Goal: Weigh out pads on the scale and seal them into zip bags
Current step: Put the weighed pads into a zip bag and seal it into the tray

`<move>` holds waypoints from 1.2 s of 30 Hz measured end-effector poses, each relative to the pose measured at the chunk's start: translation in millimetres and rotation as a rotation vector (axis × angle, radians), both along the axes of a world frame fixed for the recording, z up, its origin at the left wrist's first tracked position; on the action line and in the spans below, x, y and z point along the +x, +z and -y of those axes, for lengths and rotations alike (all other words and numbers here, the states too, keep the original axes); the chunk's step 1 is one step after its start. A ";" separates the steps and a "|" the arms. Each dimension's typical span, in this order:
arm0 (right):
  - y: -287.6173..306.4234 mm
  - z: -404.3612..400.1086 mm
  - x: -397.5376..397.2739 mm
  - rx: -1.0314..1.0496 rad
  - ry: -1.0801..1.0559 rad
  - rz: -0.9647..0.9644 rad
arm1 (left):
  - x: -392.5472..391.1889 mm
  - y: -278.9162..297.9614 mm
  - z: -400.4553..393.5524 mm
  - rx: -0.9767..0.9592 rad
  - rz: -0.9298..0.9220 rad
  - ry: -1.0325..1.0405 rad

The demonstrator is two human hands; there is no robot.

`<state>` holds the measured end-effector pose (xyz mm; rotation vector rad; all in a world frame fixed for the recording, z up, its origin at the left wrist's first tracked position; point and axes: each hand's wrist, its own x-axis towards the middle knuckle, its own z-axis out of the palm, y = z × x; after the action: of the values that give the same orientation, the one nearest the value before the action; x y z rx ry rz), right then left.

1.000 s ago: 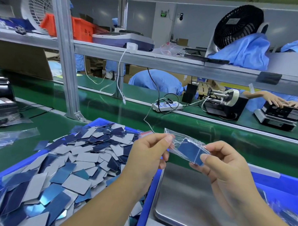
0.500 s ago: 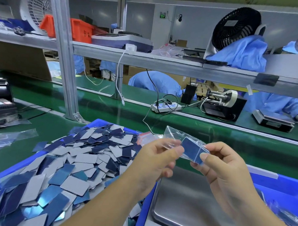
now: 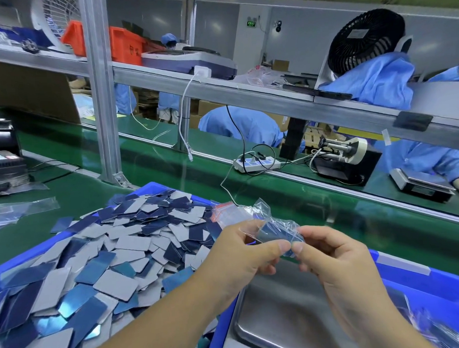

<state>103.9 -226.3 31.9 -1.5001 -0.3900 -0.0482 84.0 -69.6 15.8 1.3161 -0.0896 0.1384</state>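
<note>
A small clear zip bag (image 3: 264, 225) with blue pads inside and a red strip at its left end hangs over the steel scale pan (image 3: 287, 313). My left hand (image 3: 242, 254) pinches the bag from the left, thumb and forefinger closed on it. My right hand (image 3: 334, 258) pinches the bag's right end, the two thumbs almost touching. The bag is crumpled between my fingers. A heap of loose blue and grey pads (image 3: 100, 261) fills the blue bin (image 3: 155, 186) at the left.
A second blue bin (image 3: 438, 293) at the right holds filled bags. Clear empty bags (image 3: 19, 212) lie on the green mat at the left. An aluminium post (image 3: 101, 95) stands behind the bin. A power strip (image 3: 254, 163) and other workers' stations lie across the conveyor.
My hands have drawn together and dropped lower over the scale pan. The bag, held flat and stretched before, is now bunched up between my fingers.
</note>
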 end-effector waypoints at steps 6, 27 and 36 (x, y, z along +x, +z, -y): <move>6.6 5.9 1.8 -0.100 0.021 0.110 | -1.4 1.5 0.9 -0.141 0.035 -0.035; -5.4 -0.9 4.0 0.046 0.040 0.057 | -0.5 -2.9 2.1 -0.095 -0.036 -0.097; -4.3 -1.2 4.7 0.117 0.047 0.030 | -0.3 -4.3 0.4 -0.138 -0.063 -0.142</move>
<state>108.6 -225.1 27.5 -1.3759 -0.4391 -0.0558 83.7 -70.0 11.5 1.1712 -0.1170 -0.0174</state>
